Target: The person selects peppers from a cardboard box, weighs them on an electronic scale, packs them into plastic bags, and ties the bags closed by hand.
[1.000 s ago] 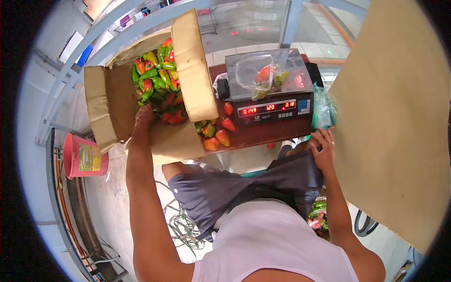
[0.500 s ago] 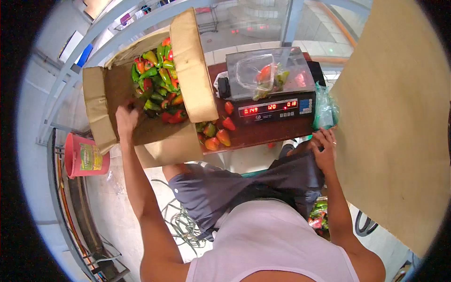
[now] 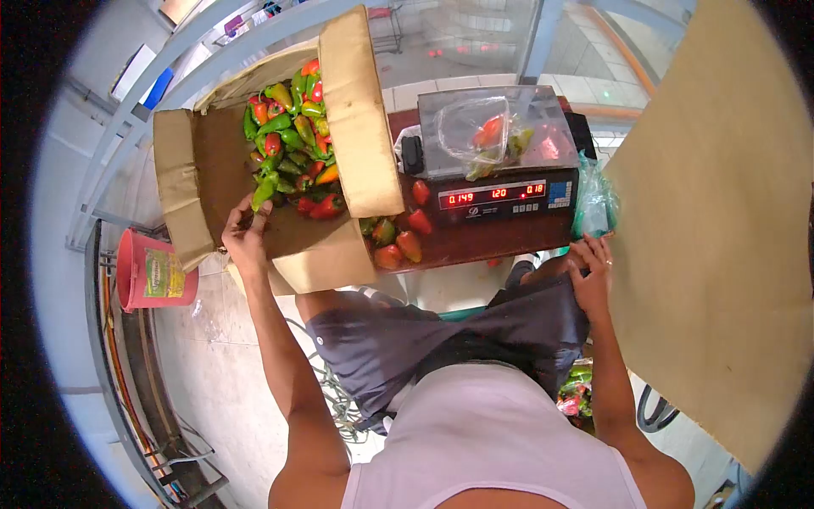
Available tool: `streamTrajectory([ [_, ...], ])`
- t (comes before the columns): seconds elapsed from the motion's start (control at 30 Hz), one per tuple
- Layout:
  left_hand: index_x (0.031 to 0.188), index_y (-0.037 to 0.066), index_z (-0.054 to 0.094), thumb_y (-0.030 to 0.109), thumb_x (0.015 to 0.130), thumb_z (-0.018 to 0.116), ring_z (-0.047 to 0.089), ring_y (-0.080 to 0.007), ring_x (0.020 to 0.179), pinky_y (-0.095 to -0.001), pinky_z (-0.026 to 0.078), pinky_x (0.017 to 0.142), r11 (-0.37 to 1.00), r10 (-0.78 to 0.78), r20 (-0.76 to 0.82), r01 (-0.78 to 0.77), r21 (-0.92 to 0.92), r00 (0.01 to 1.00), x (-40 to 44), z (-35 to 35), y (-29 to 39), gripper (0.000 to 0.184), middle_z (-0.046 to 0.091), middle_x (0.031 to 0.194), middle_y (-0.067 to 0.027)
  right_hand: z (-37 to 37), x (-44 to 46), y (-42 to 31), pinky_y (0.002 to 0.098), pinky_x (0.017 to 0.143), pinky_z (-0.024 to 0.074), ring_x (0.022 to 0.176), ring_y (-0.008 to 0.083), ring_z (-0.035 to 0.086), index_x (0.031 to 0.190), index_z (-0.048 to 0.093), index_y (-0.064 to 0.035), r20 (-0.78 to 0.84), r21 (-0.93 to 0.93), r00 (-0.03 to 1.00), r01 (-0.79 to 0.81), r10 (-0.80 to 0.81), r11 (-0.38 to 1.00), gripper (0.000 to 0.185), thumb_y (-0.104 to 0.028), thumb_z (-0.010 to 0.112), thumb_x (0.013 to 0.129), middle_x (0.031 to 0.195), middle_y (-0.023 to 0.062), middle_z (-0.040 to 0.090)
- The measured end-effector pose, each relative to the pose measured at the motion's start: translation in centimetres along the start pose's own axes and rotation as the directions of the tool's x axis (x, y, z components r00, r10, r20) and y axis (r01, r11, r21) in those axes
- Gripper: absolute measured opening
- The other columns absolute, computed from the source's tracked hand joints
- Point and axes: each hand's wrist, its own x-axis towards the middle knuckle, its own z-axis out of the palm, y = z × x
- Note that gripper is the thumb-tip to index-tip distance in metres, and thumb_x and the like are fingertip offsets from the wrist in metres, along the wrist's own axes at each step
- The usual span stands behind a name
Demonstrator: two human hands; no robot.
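Observation:
My left hand (image 3: 246, 233) is over the near side of an open cardboard box (image 3: 222, 182), its fingers closed on a light-green pepper (image 3: 264, 192). Behind it, a heap of red and green peppers (image 3: 292, 131) fills the far right part of the box. My right hand (image 3: 591, 270) rests by my knee with its fingers apart and nothing in them. Just beyond its fingertips lies a bundle of clear green plastic bags (image 3: 596, 202). A digital scale (image 3: 500, 193) carries a clear plastic bag (image 3: 475, 136) with a few peppers inside; its display reads 0.149, 1.20 and 0.18.
Several loose peppers (image 3: 398, 246) lie on the dark red table (image 3: 475, 242) between box and scale. A pink bucket (image 3: 153, 270) stands on the floor at left. A large tan board (image 3: 712, 220) borders the right side. More bagged peppers (image 3: 577, 394) sit below my right arm.
My left hand has come back from inside the box toward its near side and now holds a green pepper. The right hand stays by my knee. The view has shifted slightly.

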Motion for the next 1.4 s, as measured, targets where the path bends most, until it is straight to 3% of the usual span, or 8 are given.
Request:
streamTrajectory([
  [0.17, 0.115, -0.004, 0.066, 0.000, 0.081, 0.076, 0.061, -0.0079, 0.079, -0.0221, 0.049, 0.073, 0.989, 0.138, 0.017, -0.137, -0.049, 0.990, 0.4, -0.2, -1.7, 0.036, 0.069, 0.096, -0.0033, -0.3, -0.1, -0.4, 0.0448, 0.116, 0.0289, 0.138, 0.0348, 0.037, 0.117, 0.070, -0.0149, 0.014, -0.008, 1.000, -0.024, 0.024, 1.000, 0.036, -0.013, 0.071, 0.081, 0.141, 0.0059, 0.053],
  [0.67, 0.114, 0.000, 0.067, 0.011, 0.086, 0.076, 0.057, -0.0075, 0.074, -0.0222, 0.046, 0.067, 1.000, 0.028, -0.046, -0.027, 0.006, 0.999, -0.8, 0.6, 0.6, 0.032, 0.066, 0.089, -0.0006, -0.1, 0.1, -0.2, 0.0455, 0.116, 0.0293, 0.138, 0.0358, 0.037, 0.119, 0.069, -0.0141, 0.027, 0.013, 0.999, -0.024, 0.024, 1.000, 0.039, -0.013, 0.071, 0.080, 0.142, 0.0078, 0.053],
  [0.87, 0.118, 0.000, 0.064, -0.001, 0.085, 0.070, 0.063, -0.0094, 0.077, -0.0222, 0.048, 0.062, 0.997, 0.081, -0.006, -0.081, 0.020, 0.997, -0.7, 0.3, 0.5, 0.033, 0.069, 0.088, -0.0042, -0.2, 0.1, -0.5, 0.0458, 0.116, 0.0280, 0.138, 0.0357, 0.037, 0.119, 0.069, -0.0138, 0.026, 0.020, 0.999, -0.040, 0.039, 0.999, 0.039, -0.012, 0.071, 0.080, 0.142, 0.0078, 0.053],
  [1.0, 0.119, -0.003, 0.064, -0.015, 0.077, 0.059, 0.064, -0.0134, 0.087, -0.0253, 0.050, 0.077, 0.990, 0.140, 0.077, -0.137, -0.038, 0.987, 0.0, -0.4, -1.0, 0.044, 0.068, 0.104, -0.0093, -0.1, -0.1, -0.1, 0.0476, 0.116, 0.0280, 0.138, 0.0371, 0.037, 0.116, 0.069, -0.0127, 0.030, 0.039, 0.999, -0.046, 0.045, 0.998, 0.037, -0.011, 0.073, 0.079, 0.141, 0.0093, 0.053],
  [1.07, 0.118, -0.004, 0.064, -0.011, 0.079, 0.066, 0.064, -0.0144, 0.090, -0.0273, 0.053, 0.078, 0.925, 0.309, 0.072, -0.318, 0.210, 0.948, 1.0, -0.8, -1.8, 0.039, 0.068, 0.107, -0.0091, 0.5, 0.0, 0.0, 0.0488, 0.116, 0.0275, 0.139, 0.0378, 0.036, 0.115, 0.069, -0.0118, 0.038, 0.067, 0.999, -0.033, 0.031, 0.997, 0.036, -0.011, 0.073, 0.079, 0.141, 0.0104, 0.052],
  [1.13, 0.116, -0.004, 0.065, -0.004, 0.082, 0.070, 0.063, -0.0127, 0.089, -0.0271, 0.053, 0.077, 0.996, 0.083, 0.131, -0.077, -0.047, 0.988, 1.9, -0.7, -1.0, 0.035, 0.069, 0.103, -0.0092, 0.1, 0.1, -0.8, 0.0491, 0.117, 0.0266, 0.139, 0.0379, 0.035, 0.115, 0.069, -0.0113, 0.045, 0.051, 0.999, -0.032, 0.030, 0.998, 0.035, -0.011, 0.072, 0.080, 0.143, 0.0105, 0.051],
  [1.33, 0.113, 0.000, 0.066, 0.001, 0.076, 0.073, 0.069, -0.0231, 0.091, -0.0336, 0.054, 0.080, 0.909, 0.300, 0.191, -0.341, 0.239, 0.935, 9.6, 1.0, -5.5, 0.038, 0.072, 0.101, -0.0157, 0.5, -0.1, 0.1, 0.0474, 0.117, 0.0257, 0.140, 0.0349, 0.035, 0.118, 0.069, -0.0139, 0.027, 0.003, 1.000, -0.003, 0.003, 1.000, 0.035, -0.014, 0.071, 0.083, 0.144, 0.0086, 0.051],
  [1.4, 0.110, 0.005, 0.069, 0.008, 0.075, 0.071, 0.069, -0.0285, 0.096, -0.0374, 0.053, 0.084, 0.718, 0.107, 0.538, -0.439, 0.540, 0.836, 9.8, 1.6, -3.1, 0.035, 0.072, 0.101, -0.0155, 0.3, -0.1, 0.0, 0.0486, 0.117, 0.0268, 0.140, 0.0364, 0.034, 0.117, 0.069, -0.0130, 0.027, 0.000, 1.000, -0.008, 0.008, 1.000, 0.035, -0.013, 0.072, 0.082, 0.143, 0.0092, 0.051],
])
